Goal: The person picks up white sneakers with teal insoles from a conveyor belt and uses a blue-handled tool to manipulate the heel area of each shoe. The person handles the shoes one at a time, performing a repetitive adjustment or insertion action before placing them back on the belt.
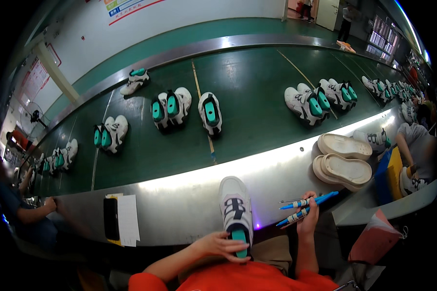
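A white and grey sneaker (235,200) with dark straps lies on the metal ledge in front of me, its toe pointing away. A teal insert (239,241) fills its opening. My left hand (223,246) grips the sneaker at the heel, its fingers across the teal insert. To the right, my right hand (309,216) is raised over the edge of the ledge, closed around several blue pens (296,204) whose thin tips point left. The pens are apart from the sneaker.
Beyond the ledge runs a green conveyor belt (250,82) carrying several sneakers (210,114) with teal inserts. Cream shoe soles (345,169) are stacked at right. A black phone (111,219) and white paper (128,220) lie left. A pink booklet (374,238) is at lower right. People sit on both sides.
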{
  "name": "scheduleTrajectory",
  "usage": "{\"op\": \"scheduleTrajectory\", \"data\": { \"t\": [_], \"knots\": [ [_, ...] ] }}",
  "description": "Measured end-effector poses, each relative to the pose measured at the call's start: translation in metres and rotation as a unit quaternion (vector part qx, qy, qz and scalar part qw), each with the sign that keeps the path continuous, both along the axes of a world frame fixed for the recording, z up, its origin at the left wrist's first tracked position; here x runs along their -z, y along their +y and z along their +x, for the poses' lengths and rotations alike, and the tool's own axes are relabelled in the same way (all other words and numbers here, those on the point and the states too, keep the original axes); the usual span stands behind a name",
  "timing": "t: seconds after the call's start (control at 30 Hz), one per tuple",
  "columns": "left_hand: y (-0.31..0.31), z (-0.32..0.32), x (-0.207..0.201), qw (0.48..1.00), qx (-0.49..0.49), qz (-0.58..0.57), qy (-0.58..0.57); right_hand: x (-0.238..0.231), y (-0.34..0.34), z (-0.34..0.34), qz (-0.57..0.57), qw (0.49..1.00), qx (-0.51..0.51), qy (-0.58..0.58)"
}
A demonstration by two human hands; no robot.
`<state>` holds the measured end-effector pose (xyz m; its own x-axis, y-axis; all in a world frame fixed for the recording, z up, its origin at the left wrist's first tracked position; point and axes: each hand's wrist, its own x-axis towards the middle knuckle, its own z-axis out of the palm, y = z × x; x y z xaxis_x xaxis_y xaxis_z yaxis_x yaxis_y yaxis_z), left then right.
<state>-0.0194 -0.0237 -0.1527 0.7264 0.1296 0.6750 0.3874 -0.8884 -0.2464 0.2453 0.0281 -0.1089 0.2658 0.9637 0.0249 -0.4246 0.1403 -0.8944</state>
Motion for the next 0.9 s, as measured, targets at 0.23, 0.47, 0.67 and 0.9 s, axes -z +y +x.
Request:
{"op": "scheduleTrajectory", "data": {
  "t": [0.23, 0.47, 0.67, 0.9],
  "knots": [
    [0.160, 0.008, -0.026, 0.965, 0.046, -0.237, -0.100, 0.023, 0.030, -0.003, 0.015, 0.998, -0.020, 0.062],
    [0.247, 0.028, -0.045, 0.918, -0.049, -0.345, -0.191, 0.041, 0.045, -0.019, 0.019, 0.988, -0.030, 0.151],
    [0.253, 0.016, -0.025, 0.771, -0.389, -0.165, -0.476, 0.040, 0.045, -0.017, 0.017, 0.980, -0.055, 0.189],
    [0.310, -0.031, -0.010, 0.731, -0.433, -0.278, -0.449, 0.049, 0.049, -0.018, 0.025, 0.977, -0.102, 0.187]
  ]
}}
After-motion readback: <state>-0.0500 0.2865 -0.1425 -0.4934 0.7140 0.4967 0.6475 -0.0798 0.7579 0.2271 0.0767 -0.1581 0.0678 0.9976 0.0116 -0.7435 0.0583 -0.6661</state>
